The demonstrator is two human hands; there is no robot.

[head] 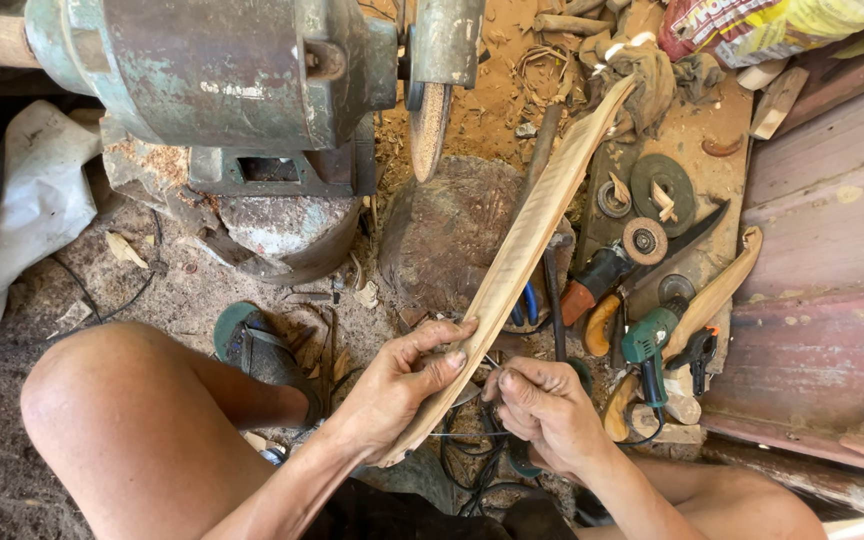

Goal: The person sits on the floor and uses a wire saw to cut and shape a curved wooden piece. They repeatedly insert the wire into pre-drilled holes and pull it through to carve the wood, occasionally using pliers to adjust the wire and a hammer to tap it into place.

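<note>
Head view: person crouched on sawdust floor (12,440).
Wood strip (522,250): long, curved, leaning up beside grinder wheel (430,128).
Left hand (397,385): grip wrapped around strip's lower end.
Right hand (542,410): fingers curled, just beside strip; cannot tell what it holds.

A long curved wooden blade (522,250) is gripped near its lower end by the left hand (402,385), thumb laid across its face. The right hand (547,405) is held just beside it, fingers curled. Its far tip is pointed up near the grinding wheel (430,128) of a green bench grinder (212,70). A green power tool (649,345) is seen lying to the right, among discs.
</note>
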